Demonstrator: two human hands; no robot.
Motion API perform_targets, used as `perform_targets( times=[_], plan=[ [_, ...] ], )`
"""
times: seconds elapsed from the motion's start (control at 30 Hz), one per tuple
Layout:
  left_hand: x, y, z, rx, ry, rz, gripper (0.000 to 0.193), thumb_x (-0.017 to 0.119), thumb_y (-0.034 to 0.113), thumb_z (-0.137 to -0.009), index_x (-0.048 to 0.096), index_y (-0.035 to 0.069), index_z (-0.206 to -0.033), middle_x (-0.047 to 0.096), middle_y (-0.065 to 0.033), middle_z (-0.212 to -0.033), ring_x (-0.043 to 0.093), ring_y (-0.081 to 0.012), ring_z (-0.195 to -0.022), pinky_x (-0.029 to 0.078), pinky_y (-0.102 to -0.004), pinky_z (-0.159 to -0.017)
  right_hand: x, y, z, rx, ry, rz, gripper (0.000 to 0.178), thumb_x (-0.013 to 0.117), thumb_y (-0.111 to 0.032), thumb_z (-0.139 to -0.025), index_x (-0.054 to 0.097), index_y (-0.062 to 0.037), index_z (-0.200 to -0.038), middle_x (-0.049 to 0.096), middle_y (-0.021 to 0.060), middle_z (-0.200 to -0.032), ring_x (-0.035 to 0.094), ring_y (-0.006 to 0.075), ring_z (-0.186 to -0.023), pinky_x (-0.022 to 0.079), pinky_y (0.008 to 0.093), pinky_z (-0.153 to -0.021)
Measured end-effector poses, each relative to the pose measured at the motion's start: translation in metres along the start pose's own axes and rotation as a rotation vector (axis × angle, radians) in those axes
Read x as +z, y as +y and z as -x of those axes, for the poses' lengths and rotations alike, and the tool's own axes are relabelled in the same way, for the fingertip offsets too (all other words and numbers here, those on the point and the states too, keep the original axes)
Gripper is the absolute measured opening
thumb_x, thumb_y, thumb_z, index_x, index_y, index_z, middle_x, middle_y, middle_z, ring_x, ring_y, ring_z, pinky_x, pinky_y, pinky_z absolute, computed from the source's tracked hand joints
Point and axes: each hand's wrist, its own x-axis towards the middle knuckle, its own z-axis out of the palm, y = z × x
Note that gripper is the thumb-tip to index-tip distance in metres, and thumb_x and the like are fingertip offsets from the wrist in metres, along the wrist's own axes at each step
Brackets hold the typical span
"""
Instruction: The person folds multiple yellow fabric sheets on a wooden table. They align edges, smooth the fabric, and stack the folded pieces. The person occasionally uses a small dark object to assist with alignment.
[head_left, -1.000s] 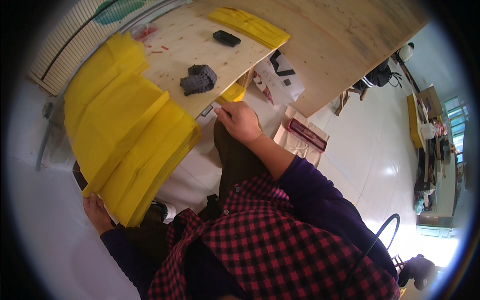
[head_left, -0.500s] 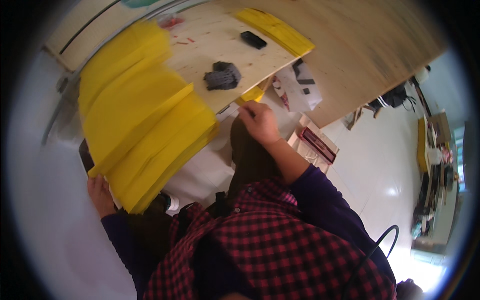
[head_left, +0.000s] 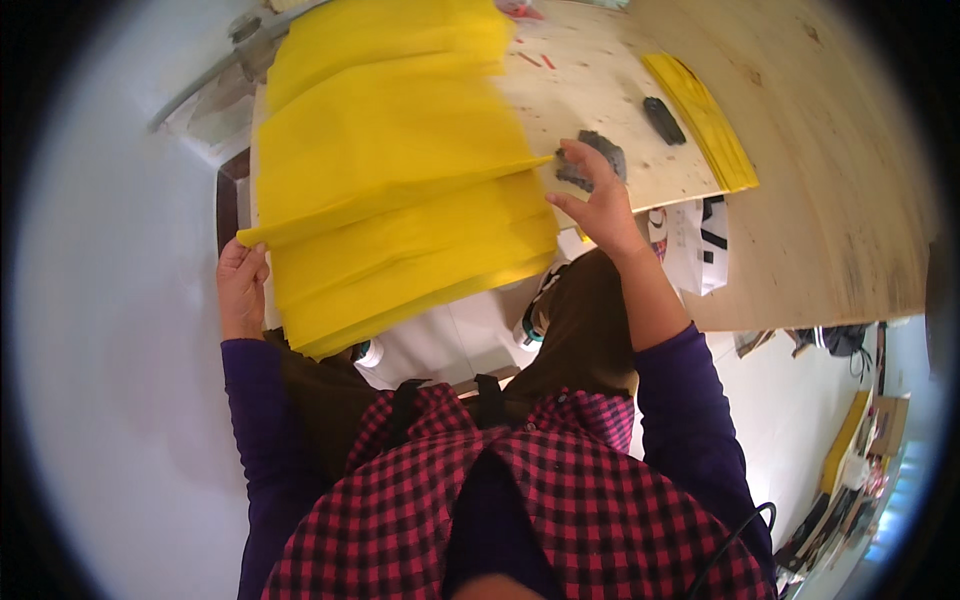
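A stack of thin yellow sheets (head_left: 400, 140), like soft cloth, lies over the near edge of the table. My left hand (head_left: 243, 280) pinches the left end of a raised fold in an upper sheet. Close to the fold's right end, my right hand (head_left: 605, 205) is open, thumb and fingers apart; whether a fingertip touches the sheet I cannot tell. Partly behind the right hand's fingers sits a dark grey bundle (head_left: 609, 154). The sheets' front edges hang above my lap.
On the wooden table (head_left: 560, 95), a black oblong object (head_left: 664, 120) lies beside a folded yellow strip (head_left: 705, 120). A white bag (head_left: 685, 250) with black marks hangs below the table edge. At the far right stands a cardboard box (head_left: 888, 425) among other goods.
My view has turned, so the stack appears farther up and right. My right hand has come up from above my knee to the stack's right side and spread its fingers. My left hand still pinches the sheet.
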Motion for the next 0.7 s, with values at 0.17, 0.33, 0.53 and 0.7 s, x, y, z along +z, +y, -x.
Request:
perform_targets(
  times=[0.17, 0.33, 0.53, 0.7],
  plan=[
    [-0.005, 0.000, 0.002, -0.032, 0.005, -0.058, 0.018, 0.061, 0.004, -0.091, 0.062, 0.003, -0.109, 0.064, 0.0017, -0.093, 0.034, -0.0022, -0.059, 0.027, -0.0180, -0.053, 0.022, 0.004, -0.027, -0.004, -0.092, -0.029, 0.068, 0.079, -0.004, -0.069, 0.052, -0.0081, -0.132, 0.054, 0.0085, -0.132, 0.051, 0.0245, -0.121, 0.041, 0.0362, -0.103],
    [-0.003, 0.004, 0.006, -0.048, 0.041, -0.064, 0.022, 0.061, -0.002, -0.087, 0.063, 0.004, -0.108, 0.068, -0.0001, -0.095, 0.041, -0.0008, -0.060, 0.030, -0.0163, -0.053, 0.034, 0.006, -0.023, 0.123, -0.107, -0.138, 0.072, 0.080, -0.004, -0.068, 0.050, -0.0103, -0.134, 0.052, 0.0084, -0.137, 0.051, 0.0244, -0.124, 0.040, 0.0355, -0.105],
    [0.004, 0.007, 0.007, -0.051, 0.022, -0.129, 0.040, 0.057, -0.008, -0.085, 0.056, 0.005, -0.123, 0.066, -0.0084, -0.115, 0.056, -0.0060, -0.091, 0.040, -0.0153, -0.071, 0.043, 0.012, -0.023, 0.156, -0.156, -0.265, 0.072, 0.069, 0.007, -0.076, 0.043, -0.0071, -0.141, 0.044, 0.0069, -0.144, 0.040, 0.0219, -0.135, 0.029, 0.0341, -0.113],
    [0.006, 0.013, 0.010, -0.041, -0.042, -0.118, 0.046, 0.056, -0.009, -0.084, 0.052, 0.003, -0.129, 0.063, -0.0119, -0.121, 0.056, -0.0167, -0.114, 0.040, -0.0256, -0.097, 0.048, 0.013, -0.023, 0.094, -0.118, -0.270, 0.071, 0.073, 0.002, -0.075, 0.045, -0.0096, -0.139, 0.048, 0.0091, -0.143, 0.046, 0.0241, -0.131, 0.034, 0.0336, -0.109]
  ],
)
